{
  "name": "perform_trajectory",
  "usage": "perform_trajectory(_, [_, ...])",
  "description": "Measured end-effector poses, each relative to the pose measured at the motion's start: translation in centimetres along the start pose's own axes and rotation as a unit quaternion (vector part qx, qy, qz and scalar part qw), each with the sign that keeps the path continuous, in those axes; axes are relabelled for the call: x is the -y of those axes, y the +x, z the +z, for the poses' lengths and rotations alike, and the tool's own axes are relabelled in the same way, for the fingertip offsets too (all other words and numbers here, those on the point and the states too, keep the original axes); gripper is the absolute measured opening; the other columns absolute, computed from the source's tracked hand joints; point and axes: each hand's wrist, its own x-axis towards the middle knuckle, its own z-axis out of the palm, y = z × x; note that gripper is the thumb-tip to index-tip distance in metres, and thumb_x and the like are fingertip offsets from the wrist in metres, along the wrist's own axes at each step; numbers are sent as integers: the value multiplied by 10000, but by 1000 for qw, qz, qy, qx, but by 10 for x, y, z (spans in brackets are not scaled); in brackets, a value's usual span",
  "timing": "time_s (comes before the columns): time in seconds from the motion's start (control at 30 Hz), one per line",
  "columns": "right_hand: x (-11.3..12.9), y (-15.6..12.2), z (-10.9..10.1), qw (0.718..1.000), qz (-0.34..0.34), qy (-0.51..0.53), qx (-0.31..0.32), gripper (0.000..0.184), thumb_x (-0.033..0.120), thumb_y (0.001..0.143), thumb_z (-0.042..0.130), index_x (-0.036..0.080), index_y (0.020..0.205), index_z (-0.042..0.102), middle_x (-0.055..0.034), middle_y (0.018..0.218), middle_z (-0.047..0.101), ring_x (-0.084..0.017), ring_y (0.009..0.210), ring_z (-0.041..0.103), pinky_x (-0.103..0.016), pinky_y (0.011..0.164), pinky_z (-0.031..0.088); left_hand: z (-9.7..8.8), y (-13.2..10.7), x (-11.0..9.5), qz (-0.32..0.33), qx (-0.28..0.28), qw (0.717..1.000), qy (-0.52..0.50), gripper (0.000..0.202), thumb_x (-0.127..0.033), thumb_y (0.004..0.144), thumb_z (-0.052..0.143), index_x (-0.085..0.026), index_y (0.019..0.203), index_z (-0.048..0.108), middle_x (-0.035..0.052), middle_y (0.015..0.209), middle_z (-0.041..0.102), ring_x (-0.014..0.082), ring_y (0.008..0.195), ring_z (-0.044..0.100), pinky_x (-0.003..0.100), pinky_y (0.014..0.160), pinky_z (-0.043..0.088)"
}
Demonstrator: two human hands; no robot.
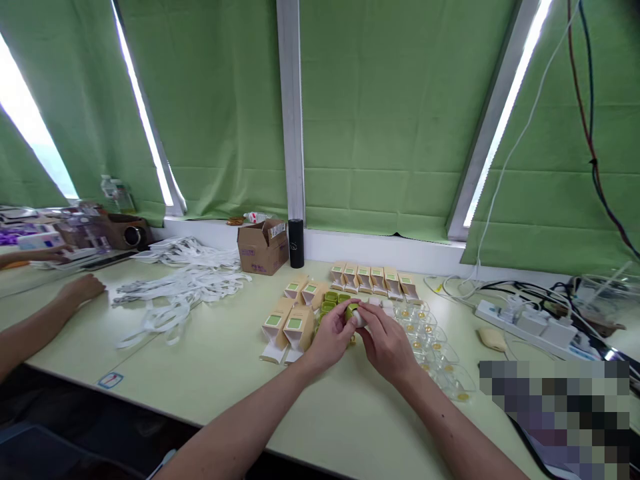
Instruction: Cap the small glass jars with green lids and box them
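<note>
Between the fingers of both hands is a small green-and-white piece (357, 316), partly covered by the fingers. My left hand (331, 335) is closed on it from the left, and my right hand (389, 339) pinches it from the right. Just behind the hands sit several small green square pieces (330, 297). Beige cartons with green labels (299, 323) stand left of my left hand, their lower flaps folded out. Clear plastic cups (440, 347), each with a gold-coloured spot, are grouped beside my right hand.
More cartons (371, 277) line the back. A brown cardboard box (263, 248) and black cylinder (296, 244) stand near the wall. White straps (185, 287) lie left, near another person's arm (60, 308). A power strip (537, 328) with cables and a pixelated dark object (560, 413) lie right.
</note>
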Motion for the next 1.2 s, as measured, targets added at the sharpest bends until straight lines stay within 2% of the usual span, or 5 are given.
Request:
perform_trajectory(0.2, [2,-3,2,1000,-4,-12,-20,340,142,1028,553,147,1366,582,-198,1222,736,-283,1139,735,-415,901,667,2,-1,-2,13,1,1000,-8,489,-417,916,728,-178,1335,642,130,1329,685,271,1302,621,416,1134,508])
perform_trajectory(0.43, [2,-5,4,1000,0,1,-23,372,119,1014,540,154,1382,580,-198,1224,730,-290,1153,729,-416,897,666,3,-1,-1,29,1,999,22,475,-428,934,689,-177,1332,623,132,1318,692,276,1251,648,426,1098,537])
perform_trajectory(0.6, [3,-5,5,1000,8,15,-23,394,96,1008,515,161,1393,566,-198,1225,714,-293,1167,714,-436,901,666,5,-2,9,64,-24,996,52,486,-435,971,631,-159,1367,577,148,1355,662,270,1265,632,441,1143,496])
perform_trajectory(0.93, [5,-3,6,999,2,31,-36,442,69,995,507,153,1427,543,-214,1237,695,-299,1179,700,-450,903,667,6,-5,15,114,-34,988,103,442,-424,1028,553,-182,1398,550,146,1366,641,259,1235,634,414,1112,508])
perform_trajectory(1.2, [7,-2,8,998,5,47,-41,467,72,1001,500,163,1457,535,-216,1257,686,-303,1202,691,-457,905,668,5,-9,15,105,-44,985,131,475,-461,1046,501,-176,1425,531,164,1390,624,277,1228,639,421,1068,538])
